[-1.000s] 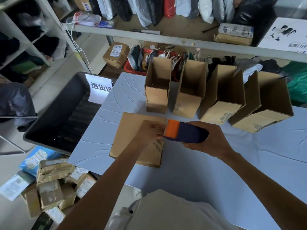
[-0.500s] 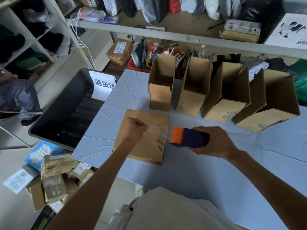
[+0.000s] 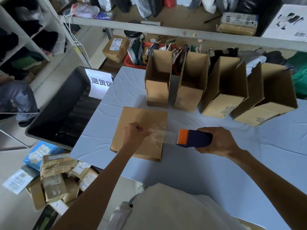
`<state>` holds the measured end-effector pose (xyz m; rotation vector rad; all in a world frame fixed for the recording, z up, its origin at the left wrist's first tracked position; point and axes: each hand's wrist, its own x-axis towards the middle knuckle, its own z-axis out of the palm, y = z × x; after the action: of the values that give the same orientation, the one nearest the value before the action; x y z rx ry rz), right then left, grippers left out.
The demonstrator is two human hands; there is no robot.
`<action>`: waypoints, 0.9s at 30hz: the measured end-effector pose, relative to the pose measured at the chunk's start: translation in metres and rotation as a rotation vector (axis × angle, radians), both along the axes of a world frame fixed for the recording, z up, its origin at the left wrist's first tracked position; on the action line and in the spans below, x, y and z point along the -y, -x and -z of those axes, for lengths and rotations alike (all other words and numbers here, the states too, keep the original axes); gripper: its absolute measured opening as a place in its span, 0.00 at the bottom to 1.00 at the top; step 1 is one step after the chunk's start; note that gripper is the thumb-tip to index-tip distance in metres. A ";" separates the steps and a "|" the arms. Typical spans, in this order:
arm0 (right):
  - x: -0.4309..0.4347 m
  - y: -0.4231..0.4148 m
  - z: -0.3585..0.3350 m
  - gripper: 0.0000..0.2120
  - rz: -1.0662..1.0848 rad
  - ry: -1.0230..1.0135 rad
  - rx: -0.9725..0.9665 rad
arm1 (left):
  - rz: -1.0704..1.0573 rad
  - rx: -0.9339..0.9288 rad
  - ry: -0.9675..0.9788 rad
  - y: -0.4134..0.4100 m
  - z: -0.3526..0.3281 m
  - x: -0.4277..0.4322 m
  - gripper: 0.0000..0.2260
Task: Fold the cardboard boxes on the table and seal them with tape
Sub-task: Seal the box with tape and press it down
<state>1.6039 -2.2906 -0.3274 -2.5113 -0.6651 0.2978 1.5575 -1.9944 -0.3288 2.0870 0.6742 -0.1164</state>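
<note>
Tape (image 3: 166, 136), a clear strip, spans the gap between the hands, above the flat box (image 3: 141, 120). The left hand (image 3: 135, 135) is closed, pinching the free end of the strip. The right hand (image 3: 216, 141) is closed around the dispenser (image 3: 194, 138), a dark blue body with an orange front edge from which the strip emerges.

The flat box lies on the worktop (image 3: 216, 171), under the left hand, near the left edge. Whether the strip touches it cannot be determined.

Beyond it, four open boxes (image 3: 221, 90) stand in a row along the far edge of the worktop, mouths upward, the right two leaning.

A dark bin (image 3: 54, 113) sits beside the left edge of the worktop, bearing a white sign (image 3: 99, 83). Parcels (image 3: 56, 180) are piled on the floor (image 3: 13, 209) below it.
</note>
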 end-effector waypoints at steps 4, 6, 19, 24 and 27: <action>-0.001 -0.001 0.005 0.23 -0.011 0.033 -0.026 | 0.131 -0.021 -0.300 0.000 0.004 0.007 0.12; -0.001 -0.002 0.008 0.22 -0.012 0.060 -0.040 | 0.227 -0.116 -0.543 -0.001 0.004 0.004 0.22; -0.061 -0.005 0.006 0.21 -0.072 0.472 -0.016 | 0.389 0.059 -0.087 -0.001 0.023 0.027 0.09; -0.073 -0.009 -0.008 0.12 -0.133 0.715 0.078 | 0.366 0.090 -0.148 -0.002 0.017 0.025 0.10; -0.035 -0.023 -0.017 0.20 -0.021 0.659 0.135 | 0.359 0.085 -0.128 -0.005 0.016 0.016 0.10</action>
<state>1.6265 -2.2552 -0.3101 -3.1753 -0.7337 0.4105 1.5623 -2.0106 -0.3448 2.3057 0.2565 -0.1881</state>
